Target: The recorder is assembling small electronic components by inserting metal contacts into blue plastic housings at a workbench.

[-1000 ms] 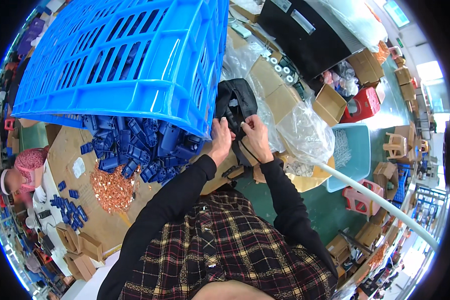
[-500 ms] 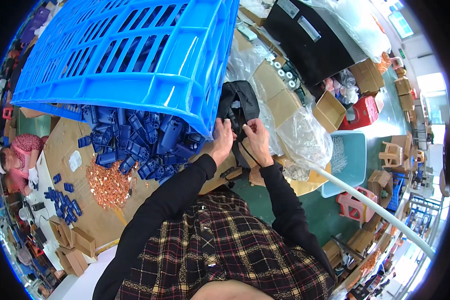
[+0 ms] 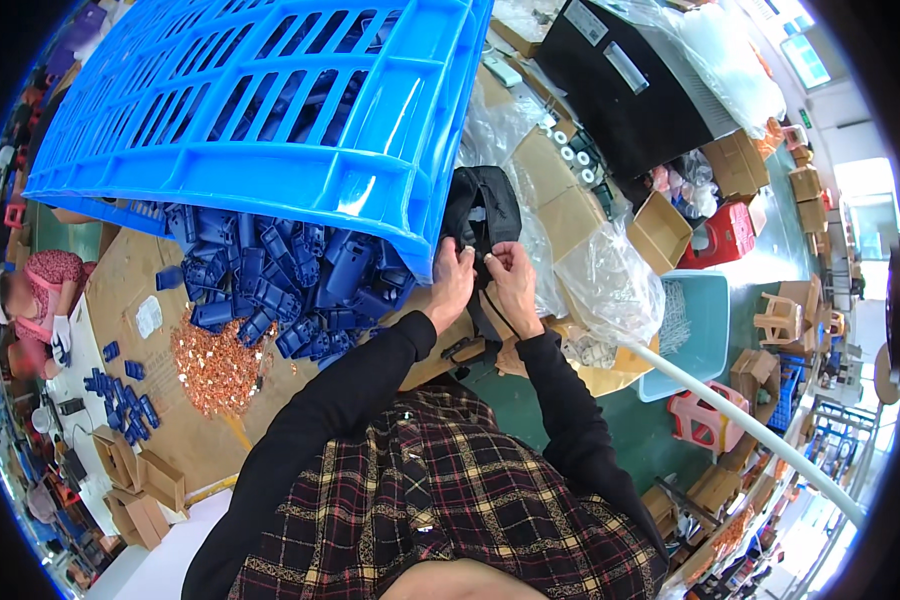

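Note:
A small black fabric bag [image 3: 494,198] with a strap lies at the table's edge, its top parted in a dark gap with something pale inside. My left hand [image 3: 451,288] is closed, thumb and fingers pinched at the near left edge of the bag's opening. Opposite it, my right hand [image 3: 515,290] pinches the near right edge, close to the black strap [image 3: 490,318] hanging below. What lies exactly between the fingertips is too small to make out. Just left of my hands, a heap of dark blue plastic housings [image 3: 270,275] spills from under a tilted blue crate [image 3: 370,185].
Small copper-coloured parts [image 3: 215,365] lie piled on the cardboard-covered table. At right are a clear plastic bag [image 3: 615,285], a pale pole [image 3: 750,420], a light-blue bin [image 3: 710,320] and a red stool [image 3: 725,235]. Another person [image 3: 45,290] works at the far left.
The view has shifted slightly, with the crate a little further right in the picture. My hands stay pinched at the bag's opening, barely moved. The other person's gloved hand has shifted.

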Available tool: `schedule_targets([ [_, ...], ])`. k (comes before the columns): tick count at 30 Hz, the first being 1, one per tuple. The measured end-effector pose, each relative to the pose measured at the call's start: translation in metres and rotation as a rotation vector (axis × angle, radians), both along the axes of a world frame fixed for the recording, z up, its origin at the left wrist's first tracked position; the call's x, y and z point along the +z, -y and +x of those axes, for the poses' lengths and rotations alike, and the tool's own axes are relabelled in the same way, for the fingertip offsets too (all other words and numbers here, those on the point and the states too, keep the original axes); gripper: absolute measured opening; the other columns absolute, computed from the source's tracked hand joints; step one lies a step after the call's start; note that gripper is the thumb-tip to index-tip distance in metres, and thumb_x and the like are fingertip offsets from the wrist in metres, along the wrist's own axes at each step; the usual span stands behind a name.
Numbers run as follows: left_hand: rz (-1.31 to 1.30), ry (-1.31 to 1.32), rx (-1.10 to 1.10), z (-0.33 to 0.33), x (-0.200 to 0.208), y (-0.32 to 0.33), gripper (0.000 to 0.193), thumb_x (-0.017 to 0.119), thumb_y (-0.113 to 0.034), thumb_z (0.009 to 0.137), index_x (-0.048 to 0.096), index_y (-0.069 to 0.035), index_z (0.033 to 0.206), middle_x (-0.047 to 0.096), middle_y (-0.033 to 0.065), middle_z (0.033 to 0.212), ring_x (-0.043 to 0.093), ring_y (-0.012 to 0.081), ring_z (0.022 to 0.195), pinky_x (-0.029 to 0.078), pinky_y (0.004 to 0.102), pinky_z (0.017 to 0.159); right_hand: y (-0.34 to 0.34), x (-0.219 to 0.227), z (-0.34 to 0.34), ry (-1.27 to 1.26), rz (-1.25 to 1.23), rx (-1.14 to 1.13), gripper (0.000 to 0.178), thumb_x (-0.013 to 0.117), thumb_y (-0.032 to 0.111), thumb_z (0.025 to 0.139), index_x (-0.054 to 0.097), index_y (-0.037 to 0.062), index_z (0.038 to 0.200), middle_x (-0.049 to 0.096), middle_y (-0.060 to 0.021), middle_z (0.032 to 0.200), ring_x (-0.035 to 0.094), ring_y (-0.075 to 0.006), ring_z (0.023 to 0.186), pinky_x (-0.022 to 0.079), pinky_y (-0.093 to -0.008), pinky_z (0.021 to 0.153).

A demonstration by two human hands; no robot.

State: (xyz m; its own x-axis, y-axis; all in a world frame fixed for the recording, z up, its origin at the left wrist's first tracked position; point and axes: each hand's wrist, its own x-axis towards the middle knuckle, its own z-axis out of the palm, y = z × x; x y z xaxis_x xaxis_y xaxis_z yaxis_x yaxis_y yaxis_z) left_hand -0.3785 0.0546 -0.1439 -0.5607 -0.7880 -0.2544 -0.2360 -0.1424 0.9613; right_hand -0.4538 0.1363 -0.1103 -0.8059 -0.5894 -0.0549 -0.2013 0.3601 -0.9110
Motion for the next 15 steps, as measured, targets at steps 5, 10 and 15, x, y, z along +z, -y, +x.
schedule_targets([
  [5, 0.003, 0.016, -0.035, 0.0, 0.007, 0.0, 0.019, 0.051, -0.017, 0.084, 0.043, 0.001, 0.082, 0.05, 0.0209, 0.075, 0.051, 0.037, 0.071, 0.04, 0.0435, 0.063, 0.0, -0.001, 0.0, 0.033, 0.011, -0.015, 0.016, 0.058, 0.01, 0.078, 0.054, -0.0008, 0.09, 0.058, -0.008, 0.073, 0.055, -0.0155, 0.064, 0.045, -0.0283, 0.06],
  [10, -0.108, 0.003, -0.011, -0.003, -0.007, 0.0, 0.021, 0.05, -0.017, 0.083, 0.044, 0.002, 0.082, 0.049, 0.023, 0.076, 0.049, 0.0386, 0.076, 0.038, 0.0448, 0.068, 0.001, 0.0, 0.001, 0.032, 0.021, -0.022, 0.016, 0.058, 0.01, 0.078, 0.054, -0.0009, 0.09, 0.058, -0.008, 0.072, 0.055, -0.0155, 0.064, 0.045, -0.0285, 0.06],
  [15, -0.14, 0.019, -0.022, -0.002, -0.01, 0.001, 0.021, 0.05, -0.017, 0.083, 0.044, 0.003, 0.081, 0.049, 0.0235, 0.078, 0.048, 0.0387, 0.078, 0.037, 0.0453, 0.069, 0.002, 0.0, 0.003, 0.041, 0.025, -0.025, 0.016, 0.058, 0.009, 0.078, 0.054, -0.0008, 0.09, 0.058, -0.0081, 0.072, 0.055, -0.0155, 0.063, 0.045, -0.0285, 0.06],
])
